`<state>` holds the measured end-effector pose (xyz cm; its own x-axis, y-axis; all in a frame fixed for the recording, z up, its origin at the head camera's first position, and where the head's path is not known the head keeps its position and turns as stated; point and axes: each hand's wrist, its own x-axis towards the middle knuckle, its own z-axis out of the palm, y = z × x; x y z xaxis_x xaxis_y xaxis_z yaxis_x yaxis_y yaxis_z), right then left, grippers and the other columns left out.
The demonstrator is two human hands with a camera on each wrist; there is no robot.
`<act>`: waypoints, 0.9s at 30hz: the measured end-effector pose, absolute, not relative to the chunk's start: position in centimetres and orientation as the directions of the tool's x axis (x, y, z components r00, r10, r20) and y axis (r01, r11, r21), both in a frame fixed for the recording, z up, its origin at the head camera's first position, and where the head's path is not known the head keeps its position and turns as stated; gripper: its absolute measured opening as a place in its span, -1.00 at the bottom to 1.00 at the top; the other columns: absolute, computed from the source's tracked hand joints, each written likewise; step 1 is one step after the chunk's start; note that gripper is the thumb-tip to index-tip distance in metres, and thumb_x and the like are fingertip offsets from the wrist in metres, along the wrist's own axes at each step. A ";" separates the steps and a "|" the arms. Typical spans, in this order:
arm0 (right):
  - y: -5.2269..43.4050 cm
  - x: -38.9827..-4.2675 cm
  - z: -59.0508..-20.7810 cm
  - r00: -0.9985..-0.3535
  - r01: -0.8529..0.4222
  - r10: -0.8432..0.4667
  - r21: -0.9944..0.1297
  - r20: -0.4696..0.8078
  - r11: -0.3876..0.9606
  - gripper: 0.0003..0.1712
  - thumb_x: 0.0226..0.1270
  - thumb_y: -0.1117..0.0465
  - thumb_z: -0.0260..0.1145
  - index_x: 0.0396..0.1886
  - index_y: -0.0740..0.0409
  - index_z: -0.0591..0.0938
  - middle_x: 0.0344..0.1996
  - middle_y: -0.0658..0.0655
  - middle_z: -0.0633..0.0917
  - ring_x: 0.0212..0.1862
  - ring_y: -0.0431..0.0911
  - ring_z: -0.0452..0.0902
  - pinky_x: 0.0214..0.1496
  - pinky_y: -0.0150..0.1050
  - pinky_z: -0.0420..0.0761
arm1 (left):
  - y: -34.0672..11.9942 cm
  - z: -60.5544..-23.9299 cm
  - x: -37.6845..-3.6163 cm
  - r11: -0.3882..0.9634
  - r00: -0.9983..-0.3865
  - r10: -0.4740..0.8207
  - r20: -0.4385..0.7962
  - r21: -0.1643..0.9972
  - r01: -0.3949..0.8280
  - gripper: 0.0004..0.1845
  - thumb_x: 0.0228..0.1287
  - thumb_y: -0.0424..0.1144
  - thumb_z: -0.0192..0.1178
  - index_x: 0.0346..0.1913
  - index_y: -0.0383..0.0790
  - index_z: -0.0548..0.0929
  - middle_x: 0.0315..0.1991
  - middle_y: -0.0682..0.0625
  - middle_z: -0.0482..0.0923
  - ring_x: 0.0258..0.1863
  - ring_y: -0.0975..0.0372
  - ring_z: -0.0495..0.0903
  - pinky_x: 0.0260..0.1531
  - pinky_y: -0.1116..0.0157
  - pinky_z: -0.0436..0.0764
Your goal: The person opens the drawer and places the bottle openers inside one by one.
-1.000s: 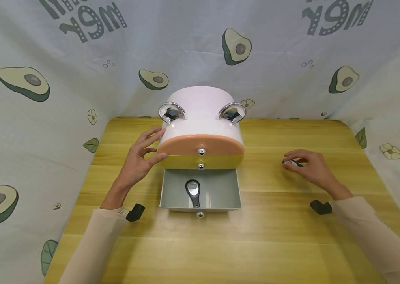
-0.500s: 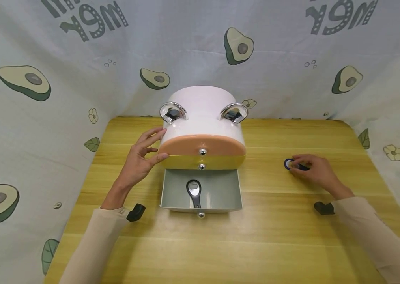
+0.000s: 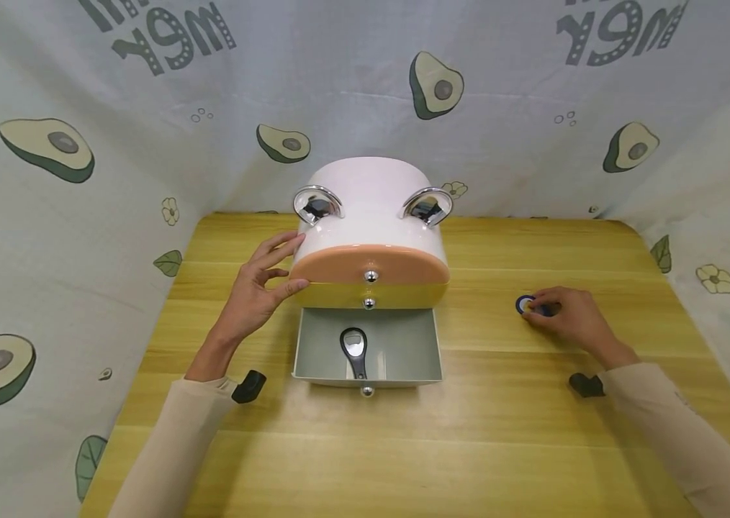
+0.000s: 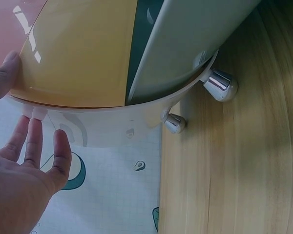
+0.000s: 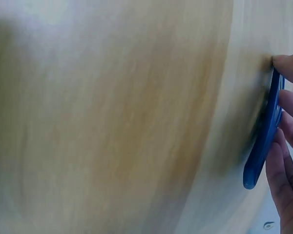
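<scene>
My left hand [image 3: 251, 291] steadies the white drawer cabinet [image 3: 368, 194] at its left front corner, thumb on the front edge and fairly straight fingers against the side. Its orange top drawer [image 3: 332, 266] and yellow middle drawer [image 3: 404, 295] are closed. Pulled out below them is the pale grey bottom drawer [image 3: 410, 345], where a black-handled tool with a metal plate in its rounded head [image 3: 354, 344] lies. To the right, my right hand [image 3: 569, 316] pinches a blue-handled tool with a round, looped head [image 5: 263, 134] low over the table; its exact kind is partly hidden by the fingers.
Two chrome, mirror-like ears [image 3: 317, 204] stick up from the cabinet top. Avocado-print cloth [image 3: 352, 86] hangs behind and beside the wooden table [image 3: 501, 432]. Small round chrome knobs [image 3: 368, 391] stand out from the drawer fronts.
The blue tool's round head has come into fuller view as my right hand turned it and dipped slightly toward me. My left hand, the cabinet and the black tool stay put.
</scene>
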<state>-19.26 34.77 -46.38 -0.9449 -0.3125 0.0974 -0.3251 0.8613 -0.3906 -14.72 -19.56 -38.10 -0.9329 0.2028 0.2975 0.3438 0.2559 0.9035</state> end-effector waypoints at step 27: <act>24.8 -15.0 -38.4 -0.804 -0.593 -0.483 -0.399 0.348 0.699 -0.79 -0.14 0.24 0.68 -0.44 0.02 0.82 -0.23 0.05 0.80 -0.26 -0.03 0.73 -0.28 -0.60 0.46 | -19.5 -38.1 -14.7 0.250 -0.937 0.197 0.289 0.909 0.333 -0.30 0.25 -0.47 0.34 0.45 -0.11 0.44 0.48 -0.02 0.26 0.42 0.12 0.28 0.16 -0.09 0.46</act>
<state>-14.99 24.85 -38.37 -0.8036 -0.4827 0.3483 -0.5931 0.6991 -0.3995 -14.75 -19.54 -38.05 -0.9368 0.1970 0.2892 0.3332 0.2495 0.9092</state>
